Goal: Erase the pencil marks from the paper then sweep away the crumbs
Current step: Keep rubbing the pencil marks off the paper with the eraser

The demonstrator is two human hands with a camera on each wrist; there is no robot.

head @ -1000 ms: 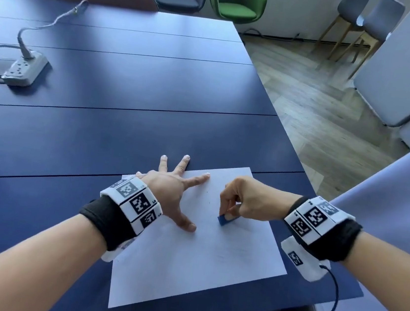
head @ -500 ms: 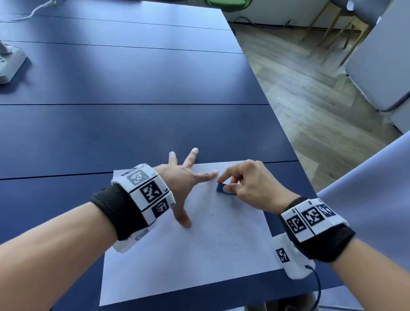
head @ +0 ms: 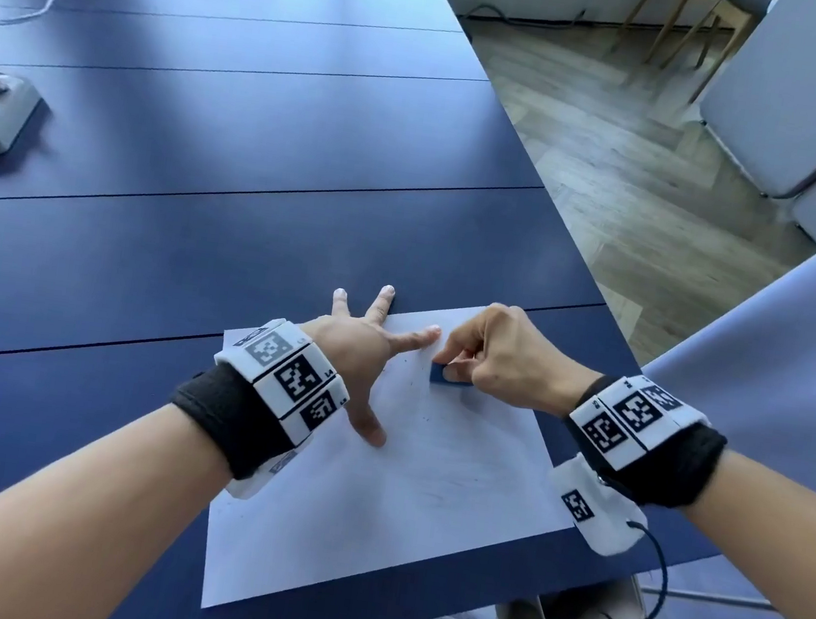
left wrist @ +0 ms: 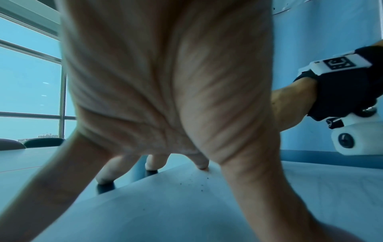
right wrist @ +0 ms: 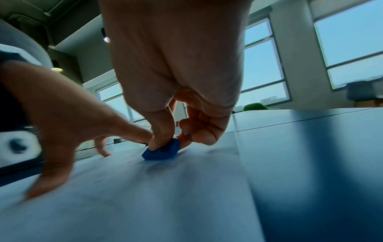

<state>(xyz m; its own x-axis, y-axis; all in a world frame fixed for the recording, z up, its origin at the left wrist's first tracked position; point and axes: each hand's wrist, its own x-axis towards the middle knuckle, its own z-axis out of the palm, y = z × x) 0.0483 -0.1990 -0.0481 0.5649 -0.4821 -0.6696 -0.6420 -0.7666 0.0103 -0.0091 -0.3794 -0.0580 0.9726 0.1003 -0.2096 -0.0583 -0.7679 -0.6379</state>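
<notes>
Pinching the eraser (head: 440,373) — right hand (head: 502,359) on paper (head: 424,491), left hand (head: 359,354) splayed.

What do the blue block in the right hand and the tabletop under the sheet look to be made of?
Eraser: likely rubber or vinyl, matte blue; dark crumbs lie on the paper near it. Table: looks like smooth, dark-blue laminate or painted board in panels with thin seams and a soft sheen; the core cannot be told.
</notes>
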